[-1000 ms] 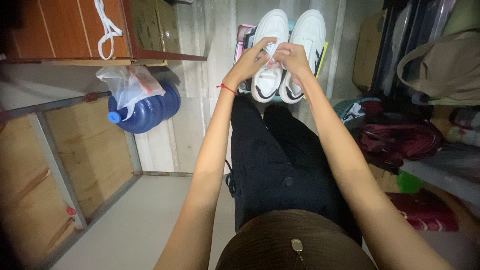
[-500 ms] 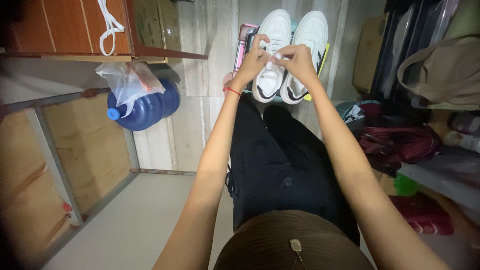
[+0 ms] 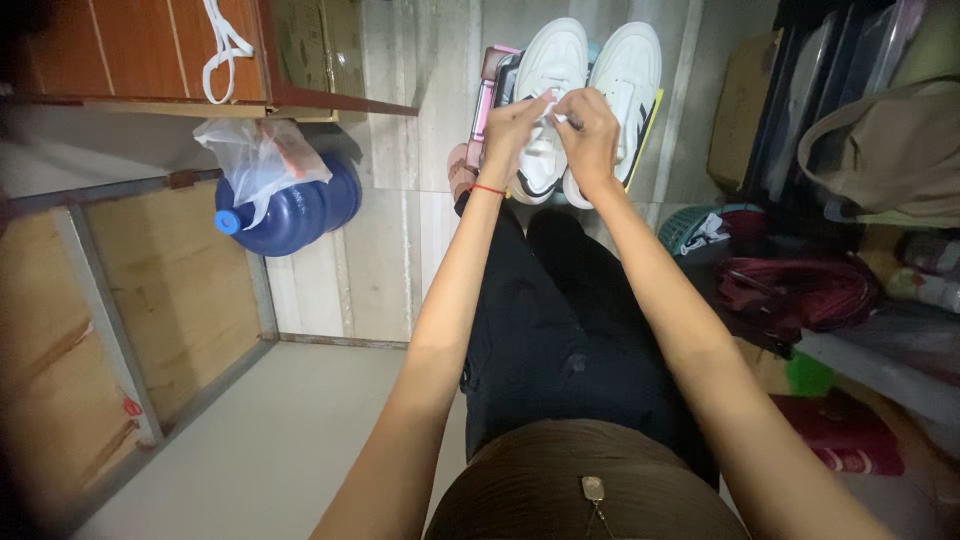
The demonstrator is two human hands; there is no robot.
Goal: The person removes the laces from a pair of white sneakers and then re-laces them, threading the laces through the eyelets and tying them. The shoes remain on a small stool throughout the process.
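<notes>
Two white sneakers with black trim are on my feet, the left one (image 3: 552, 60) and the right one (image 3: 632, 60), resting on a pink-edged box (image 3: 489, 95). My left hand (image 3: 514, 128) and my right hand (image 3: 588, 135) meet over the left sneaker's tongue, fingers pinched on its white lace (image 3: 552, 108). A red string circles my left wrist. My legs in black trousers (image 3: 560, 320) stretch toward the shoes.
A blue water jug (image 3: 290, 215) under a clear plastic bag lies at left, beside a wooden cabinet (image 3: 140, 50) with a white lace hanging. A metal-framed wooden panel (image 3: 150, 290) is lower left. Bags, a dark red bag (image 3: 800, 285) and clutter fill the right.
Both hands have shifted farther up the left sneaker, staying pinched on the lace. The view tilted slightly.
</notes>
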